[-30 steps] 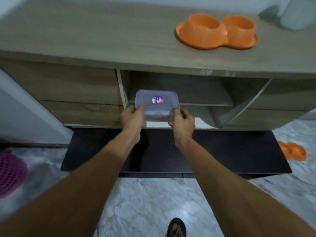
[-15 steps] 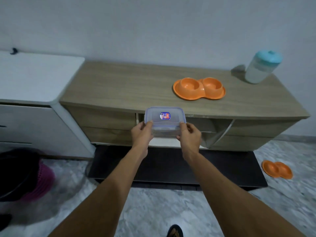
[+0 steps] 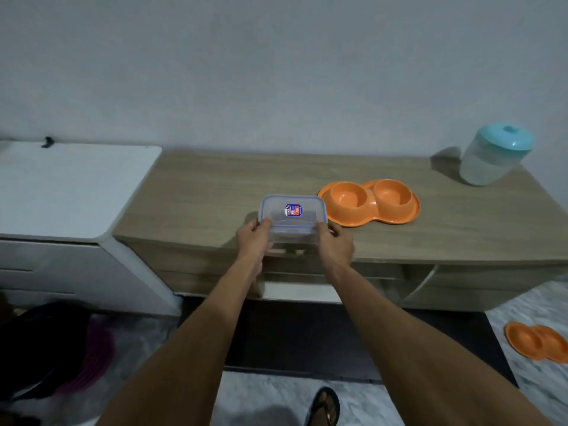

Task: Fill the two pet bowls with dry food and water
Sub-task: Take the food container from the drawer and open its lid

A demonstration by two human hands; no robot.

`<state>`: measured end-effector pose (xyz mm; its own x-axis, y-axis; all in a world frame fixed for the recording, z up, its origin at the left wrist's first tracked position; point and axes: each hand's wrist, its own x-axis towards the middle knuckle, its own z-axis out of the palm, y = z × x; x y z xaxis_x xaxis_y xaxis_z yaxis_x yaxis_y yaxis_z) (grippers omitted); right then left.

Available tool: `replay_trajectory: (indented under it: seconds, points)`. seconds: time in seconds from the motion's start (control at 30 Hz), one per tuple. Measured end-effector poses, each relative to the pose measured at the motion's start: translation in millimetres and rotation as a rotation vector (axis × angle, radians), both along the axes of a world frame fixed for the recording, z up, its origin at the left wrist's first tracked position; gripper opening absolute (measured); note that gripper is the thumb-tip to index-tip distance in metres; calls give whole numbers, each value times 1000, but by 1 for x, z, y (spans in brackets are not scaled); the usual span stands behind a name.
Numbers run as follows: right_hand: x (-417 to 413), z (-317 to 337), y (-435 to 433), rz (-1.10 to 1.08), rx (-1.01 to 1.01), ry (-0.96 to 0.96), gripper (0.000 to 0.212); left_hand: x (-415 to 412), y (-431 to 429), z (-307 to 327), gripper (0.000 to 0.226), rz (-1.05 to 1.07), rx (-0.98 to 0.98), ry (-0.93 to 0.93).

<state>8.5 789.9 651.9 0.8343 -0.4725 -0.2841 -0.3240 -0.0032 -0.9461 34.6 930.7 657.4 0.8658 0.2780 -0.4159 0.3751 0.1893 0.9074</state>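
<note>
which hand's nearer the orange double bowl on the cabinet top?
Right. The right hand grips the clear container at its end beside the orange double bowl; the left hand grips its other end, farther away.

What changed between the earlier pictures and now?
The left hand and right hand raised the clear container from the shelf to the front edge of the cabinet top, beside the orange double bowl. Both still grip its ends. Bowl and teal-lidded jug stayed put.
</note>
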Motion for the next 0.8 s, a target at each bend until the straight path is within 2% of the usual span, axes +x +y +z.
replay_trajectory:
  seconds: [0.1,0.2,0.43,0.6,0.7,0.8]
  points:
    - [33,0,-4,44,18,2,19,31,1,-3,23,21,3,14]
    - [60,-4,-2,46,20,16,29,57,4,-6,16,29,3,25]
    - [107,-12,18,58,-10,91,37,106,21,-15,2,-16,17,55]
    - [119,-20,32,-7,-16,114,47,121,29,-14,18,-67,19,51]
    - [120,-21,38,-10,-31,132,40,120,33,-18,18,-94,35,55]
    - [121,-27,39,-26,-37,139,46,120,38,-25,19,-109,64,63]
